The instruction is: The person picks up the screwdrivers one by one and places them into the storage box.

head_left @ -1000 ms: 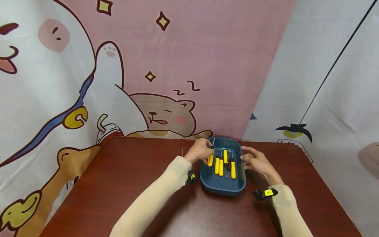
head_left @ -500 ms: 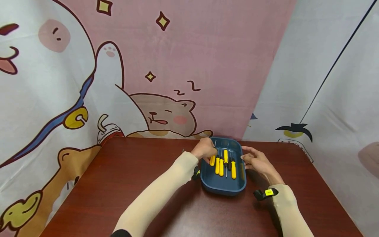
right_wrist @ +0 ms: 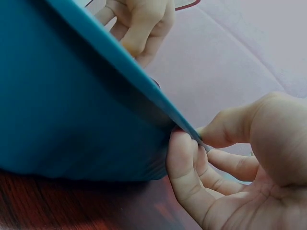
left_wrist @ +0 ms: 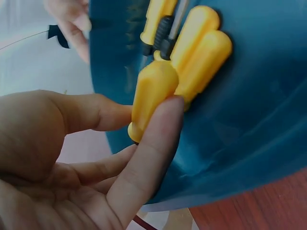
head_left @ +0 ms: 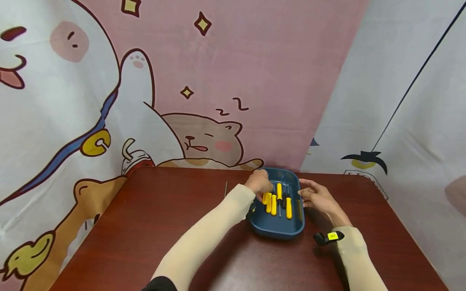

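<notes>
Fingers of left hand (left_wrist: 72, 158) pinch smooth yellow screwdriver handle (left_wrist: 152, 96); right hand (right_wrist: 240, 163) pinches glossy blue tray rim (right_wrist: 144, 81).

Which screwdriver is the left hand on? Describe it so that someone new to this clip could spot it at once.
Start at the dark red table and find the blue tray near its far edge, which the right hand grips at the rim. In the tray lies a row of yellow-handled screwdrivers; the one meant is the leftmost screwdriver. It alone is pinched at its handle by the left hand.
</notes>
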Motion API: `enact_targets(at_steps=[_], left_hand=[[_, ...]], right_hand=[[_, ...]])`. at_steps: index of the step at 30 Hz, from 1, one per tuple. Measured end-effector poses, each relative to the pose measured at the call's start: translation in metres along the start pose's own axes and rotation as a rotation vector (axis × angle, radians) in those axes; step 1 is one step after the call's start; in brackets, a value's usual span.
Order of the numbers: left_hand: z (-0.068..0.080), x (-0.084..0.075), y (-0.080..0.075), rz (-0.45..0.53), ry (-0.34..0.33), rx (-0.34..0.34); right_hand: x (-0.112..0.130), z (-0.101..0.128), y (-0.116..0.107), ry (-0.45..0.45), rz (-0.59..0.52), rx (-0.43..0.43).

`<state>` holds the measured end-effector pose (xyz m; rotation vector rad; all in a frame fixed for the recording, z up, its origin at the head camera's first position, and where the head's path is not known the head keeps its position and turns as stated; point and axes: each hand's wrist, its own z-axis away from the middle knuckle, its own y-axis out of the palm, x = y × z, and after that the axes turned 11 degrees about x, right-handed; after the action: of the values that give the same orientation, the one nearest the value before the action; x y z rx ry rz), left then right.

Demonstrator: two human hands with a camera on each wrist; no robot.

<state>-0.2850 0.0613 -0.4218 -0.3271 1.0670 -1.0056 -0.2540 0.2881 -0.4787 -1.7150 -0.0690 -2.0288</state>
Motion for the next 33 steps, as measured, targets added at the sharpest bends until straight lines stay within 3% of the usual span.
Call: enact_targets(at_steps=[6, 14, 22, 33], left_hand=[[-0.007, -0.004, 0.007, -0.157, -0.074, -0.029], [-0.005, -0.008, 0.012, -0.27, -0.09, -0.046], [-0.004, -0.011, 0.015, -0.322, -0.119, -0.015], [-0.006, -0.018, 0.016, -0.345, -0.21, 0.039]], right_hand=[[0.0, 0.0, 0.0, -0.003, -0.002, -0.002], [0.001, 0.001, 0.0, 0.014, 0.004, -0.011], [0.001, 0.002, 0.0, 0.004, 0.003, -0.01], [-0.002, 0.0, 0.0, -0.004, 0.016, -0.006]])
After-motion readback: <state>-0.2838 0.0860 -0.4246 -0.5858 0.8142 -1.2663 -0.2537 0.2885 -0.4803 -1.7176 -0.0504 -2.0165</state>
